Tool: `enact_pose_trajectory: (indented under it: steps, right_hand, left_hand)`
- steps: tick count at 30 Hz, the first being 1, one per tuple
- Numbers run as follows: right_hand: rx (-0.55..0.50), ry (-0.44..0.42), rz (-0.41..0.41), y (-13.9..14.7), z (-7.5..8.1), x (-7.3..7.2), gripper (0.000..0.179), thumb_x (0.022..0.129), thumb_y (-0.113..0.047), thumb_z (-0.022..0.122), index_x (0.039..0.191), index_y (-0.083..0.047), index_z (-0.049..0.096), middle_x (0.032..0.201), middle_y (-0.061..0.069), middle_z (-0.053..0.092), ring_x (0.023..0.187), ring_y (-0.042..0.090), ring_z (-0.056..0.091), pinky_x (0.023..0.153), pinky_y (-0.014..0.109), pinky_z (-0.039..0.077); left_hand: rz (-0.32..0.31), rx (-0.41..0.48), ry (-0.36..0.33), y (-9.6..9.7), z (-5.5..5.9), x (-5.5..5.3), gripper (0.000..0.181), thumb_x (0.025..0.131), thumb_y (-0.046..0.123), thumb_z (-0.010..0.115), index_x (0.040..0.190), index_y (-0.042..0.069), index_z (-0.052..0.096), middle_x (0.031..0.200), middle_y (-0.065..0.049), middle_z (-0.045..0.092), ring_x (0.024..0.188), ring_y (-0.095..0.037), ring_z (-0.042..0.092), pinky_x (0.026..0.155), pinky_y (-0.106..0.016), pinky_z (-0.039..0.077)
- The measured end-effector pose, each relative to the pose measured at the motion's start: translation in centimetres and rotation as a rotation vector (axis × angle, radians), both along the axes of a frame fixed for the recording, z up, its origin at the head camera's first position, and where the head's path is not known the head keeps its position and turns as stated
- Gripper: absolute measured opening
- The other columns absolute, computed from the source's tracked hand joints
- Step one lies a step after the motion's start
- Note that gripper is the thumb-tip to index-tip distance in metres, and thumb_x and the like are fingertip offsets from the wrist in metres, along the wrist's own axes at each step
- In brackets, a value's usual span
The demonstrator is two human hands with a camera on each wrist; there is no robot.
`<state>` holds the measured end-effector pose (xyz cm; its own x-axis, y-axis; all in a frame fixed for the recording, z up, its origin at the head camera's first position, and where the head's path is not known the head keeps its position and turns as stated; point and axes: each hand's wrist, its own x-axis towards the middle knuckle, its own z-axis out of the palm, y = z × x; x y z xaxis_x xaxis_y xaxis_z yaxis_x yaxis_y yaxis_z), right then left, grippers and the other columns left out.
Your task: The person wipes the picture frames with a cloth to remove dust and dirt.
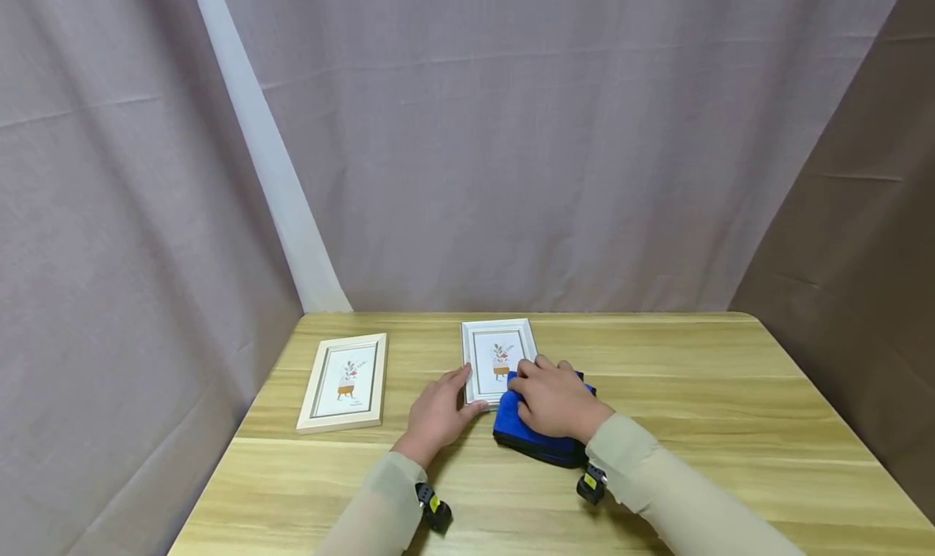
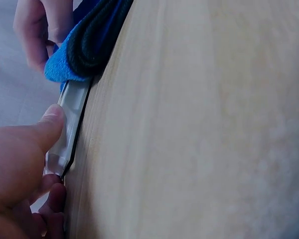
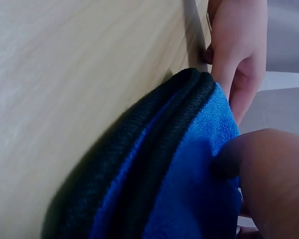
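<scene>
A white picture frame [image 1: 491, 357] with a plant print lies face up near the table's middle. My left hand [image 1: 438, 411] grips its near left corner, fingers along the left side and thumb on the near edge; the left wrist view shows the thumb against the frame's side [image 2: 74, 122]. A folded blue cloth [image 1: 532, 442] with dark edging covers the frame's lower right part. Over this cloth, my right hand [image 1: 553, 395] holds it with bent fingers. In the right wrist view the thumb presses into the cloth's blue face [image 3: 189, 184], while the fingertips are mostly hidden.
To the left lies a second picture frame [image 1: 308, 394], cream-coloured with a similar print. The wooden table [image 1: 701, 426] reaches back to a grey curtain [image 1: 497, 174], and further curtains hang at both sides. Each wrist carries a small black camera [image 1: 590, 486].
</scene>
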<state>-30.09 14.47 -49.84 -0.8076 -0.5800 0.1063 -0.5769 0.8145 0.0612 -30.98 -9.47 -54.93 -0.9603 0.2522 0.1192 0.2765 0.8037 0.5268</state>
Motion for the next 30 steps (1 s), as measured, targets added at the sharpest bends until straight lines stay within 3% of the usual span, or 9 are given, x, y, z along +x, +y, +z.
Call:
enact_pose_trajectory:
  steps: [15, 30]
  right_hand:
    - [0.025, 0.026, -0.039, 2.3, 0.0, 0.3, 0.030, 0.106, -0.031, 0.069, 0.129, -0.015, 0.079, 0.130, 0.009, 0.066, 0.115, 0.032, 0.059, 0.087, 0.061, 0.055]
    - [0.077, 0.042, -0.014, 3.3, 0.2, -0.3, 0.029, 0.105, -0.031, 0.069, 0.127, -0.016, 0.079, 0.131, 0.010, 0.066, 0.115, 0.032, 0.060, 0.084, 0.059, 0.054]
  left_hand:
    - [0.001, -0.001, -0.014, -0.1, 0.0, 0.1, 0.076, 0.104, 0.049, 0.076, 0.167, 0.018, 0.050, 0.165, -0.011, 0.054, 0.146, -0.041, 0.054, 0.119, -0.056, 0.045]
    - [-0.006, -0.016, -0.011, -0.2, -0.2, -0.1, 0.077, 0.104, 0.051, 0.075, 0.168, 0.017, 0.049, 0.165, -0.010, 0.054, 0.148, -0.040, 0.053, 0.121, -0.055, 0.044]
